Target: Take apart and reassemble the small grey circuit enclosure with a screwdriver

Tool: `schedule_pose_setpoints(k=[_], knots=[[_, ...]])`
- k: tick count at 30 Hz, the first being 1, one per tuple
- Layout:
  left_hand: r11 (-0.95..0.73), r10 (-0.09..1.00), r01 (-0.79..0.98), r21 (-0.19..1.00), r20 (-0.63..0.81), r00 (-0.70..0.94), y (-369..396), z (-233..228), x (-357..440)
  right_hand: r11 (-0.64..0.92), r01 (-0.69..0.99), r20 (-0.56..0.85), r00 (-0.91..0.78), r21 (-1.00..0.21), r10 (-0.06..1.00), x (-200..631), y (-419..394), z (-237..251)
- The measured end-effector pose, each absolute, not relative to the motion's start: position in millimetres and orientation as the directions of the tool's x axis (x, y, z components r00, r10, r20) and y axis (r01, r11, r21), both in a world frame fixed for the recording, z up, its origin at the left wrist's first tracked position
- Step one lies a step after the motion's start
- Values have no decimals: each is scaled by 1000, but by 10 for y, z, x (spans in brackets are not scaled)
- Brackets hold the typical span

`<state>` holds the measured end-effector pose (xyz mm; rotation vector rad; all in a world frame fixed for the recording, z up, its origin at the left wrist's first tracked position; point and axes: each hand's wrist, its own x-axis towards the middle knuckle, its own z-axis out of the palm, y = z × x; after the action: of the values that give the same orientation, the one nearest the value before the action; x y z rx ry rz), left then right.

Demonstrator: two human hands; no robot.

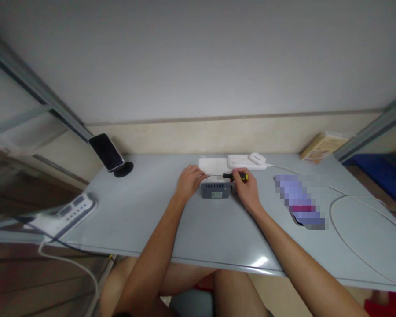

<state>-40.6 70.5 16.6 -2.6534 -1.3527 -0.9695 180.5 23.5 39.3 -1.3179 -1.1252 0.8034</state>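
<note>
Right hand [247,187]: closed around the black-and-yellow handle of a screwdriver [235,176], held nearly level, shaft running toward 9 o'clock.
Left hand [189,181]: curled at the left end of the grey box [216,190]; fingertips meet the screwdriver's tip there. Whether it pinches the tip or only steadies the box, cannot tell.
Grey box: small, flat on the table [152,215], centre of the surface, between both hands; label and vent slots face the person.
At 12 o'clock of the box: white devices [232,163], stacked, just behind it, a white cable [346,220] looping off toward 3 o'clock.
At 10 o'clock: phone on a stand [107,153], well apart.
At 8 o'clock: power strip [69,212] at the table's left edge.
At 2 o'clock: cardboard box [321,145] against the wall.
Risk, slip: judged likely that the tip skids off a small screw head; the left fingers lie right in its path.
Risk, shift: the light box may slide under sideways push if the left hand eases.
Risk, loss: a freed screw could roll off the smooth table.
</note>
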Motion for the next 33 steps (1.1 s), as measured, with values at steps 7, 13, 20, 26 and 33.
schedule_pose_setpoints(k=[7, 13, 20, 26, 33], knots=[[-693, 692, 647, 317, 542, 477, 693, 209, -444, 180, 71, 194, 314, -981, 930, 1803, 239, 466], [-625, 761, 533, 571, 598, 251, 662, 285, -395, 293, 166, 337, 497, -942, 800, 1953, 253, 601], [-649, 759, 341, 680, 548, 352, 417, 539, -247, 351, 243, 408, 734, -904, 542, 2207, 201, 770], [-786, 617, 400, 472, 546, 568, 213, 631, -85, 356, 353, 501, 646, -865, 576, 2164, 126, 810], [-795, 606, 435, 422, 563, 561, 224, 549, -49, 348, 378, 514, 619, -858, 594, 2138, 102, 860]])
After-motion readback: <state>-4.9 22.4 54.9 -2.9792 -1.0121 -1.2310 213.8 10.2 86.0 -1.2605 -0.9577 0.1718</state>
